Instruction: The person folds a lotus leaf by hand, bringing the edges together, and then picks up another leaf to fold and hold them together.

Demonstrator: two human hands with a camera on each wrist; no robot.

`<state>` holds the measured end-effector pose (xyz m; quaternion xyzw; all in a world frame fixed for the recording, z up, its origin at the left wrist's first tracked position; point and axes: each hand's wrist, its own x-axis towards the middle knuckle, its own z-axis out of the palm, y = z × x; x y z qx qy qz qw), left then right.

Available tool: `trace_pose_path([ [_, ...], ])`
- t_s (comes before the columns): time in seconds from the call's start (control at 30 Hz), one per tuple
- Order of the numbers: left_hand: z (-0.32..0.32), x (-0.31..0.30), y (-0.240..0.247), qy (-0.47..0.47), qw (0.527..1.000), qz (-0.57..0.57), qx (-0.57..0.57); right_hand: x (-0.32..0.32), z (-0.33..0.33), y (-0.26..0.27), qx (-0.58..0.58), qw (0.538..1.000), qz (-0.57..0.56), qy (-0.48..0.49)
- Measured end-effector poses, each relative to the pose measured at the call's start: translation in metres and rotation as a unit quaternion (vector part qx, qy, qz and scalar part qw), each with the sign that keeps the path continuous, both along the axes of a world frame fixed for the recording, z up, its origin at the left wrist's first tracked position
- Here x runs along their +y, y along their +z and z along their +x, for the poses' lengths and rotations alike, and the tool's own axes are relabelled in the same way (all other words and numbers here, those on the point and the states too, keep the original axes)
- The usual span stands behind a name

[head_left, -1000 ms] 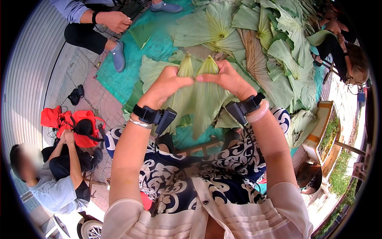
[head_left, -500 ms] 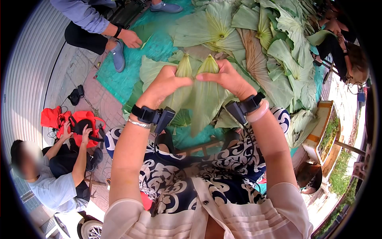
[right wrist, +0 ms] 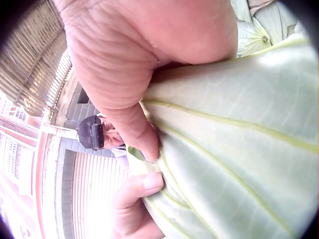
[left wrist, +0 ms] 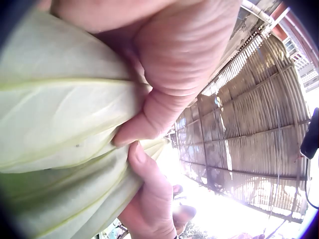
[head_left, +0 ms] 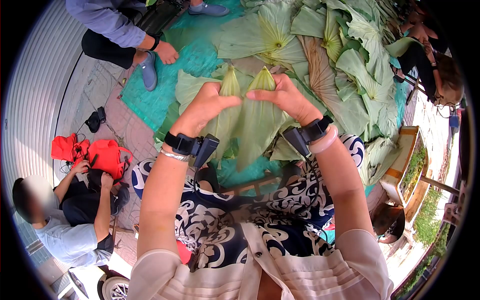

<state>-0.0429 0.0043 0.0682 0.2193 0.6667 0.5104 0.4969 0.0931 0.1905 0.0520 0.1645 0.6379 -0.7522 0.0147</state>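
Both hands are held close together in front of the lap, thumbs turned towards each other. My left hand (head_left: 212,102) pinches a pale green, folded lotus leaf (head_left: 230,85), thumb across its near side. In my right hand (head_left: 287,99) is another folded peak of lotus leaf (head_left: 265,82), pinched just below its pointed top. Both parts hang down between the forearms, ribs running lengthwise. In the left wrist view the thumbs meet at the ribbed leaf (left wrist: 60,124). The right wrist view shows the leaf (right wrist: 239,134) spreading from under the thumb. The other fingers are mostly hidden behind it.
Lotus leaves (head_left: 370,75) lie piled on a teal sheet (head_left: 150,100) ahead and to the right. A person's hand (head_left: 166,52) is at upper left. Another person sits at lower left beside a red bag (head_left: 107,157). A planter box (head_left: 400,165) stands at right.
The left leaf peak has shifted slightly left, widening the gap at the tops. The upper-left person's hand has come down towards the sheet. The lower-left person has moved a black item off the red bag.
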Motion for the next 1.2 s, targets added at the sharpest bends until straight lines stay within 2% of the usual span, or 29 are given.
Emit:
trace_pose_path([
  [0.13,0.001,0.001,0.004,-0.033,0.998,-0.019,0.050,0.000,0.001,0.001,0.001,1.000,-0.006,-0.001],
  [0.23,-0.002,-0.001,-0.002,-0.032,0.997,-0.026,0.061,0.000,0.001,0.005,-0.023,0.999,0.020,0.020],
  [0.33,-0.001,-0.001,-0.004,-0.020,0.997,-0.025,0.072,0.001,0.001,0.002,0.025,0.996,0.067,0.056],
  [0.43,0.003,0.000,-0.002,-0.024,0.995,-0.021,0.097,0.003,0.001,0.004,0.009,0.992,0.108,0.058],
  [0.53,0.002,-0.002,-0.008,-0.019,0.995,-0.006,0.102,0.004,0.001,0.008,-0.034,0.992,0.108,0.057],
  [0.83,0.003,-0.001,-0.006,-0.018,0.997,0.002,0.073,0.003,0.000,-0.002,-0.020,0.994,0.092,0.046],
  [1.03,0.000,-0.001,-0.001,-0.056,0.997,-0.013,0.051,0.004,0.001,-0.003,-0.011,0.995,0.071,0.063],
  [1.2,0.002,-0.001,0.000,-0.037,0.998,-0.029,0.037,0.003,0.001,-0.004,-0.010,0.997,0.058,0.058],
])
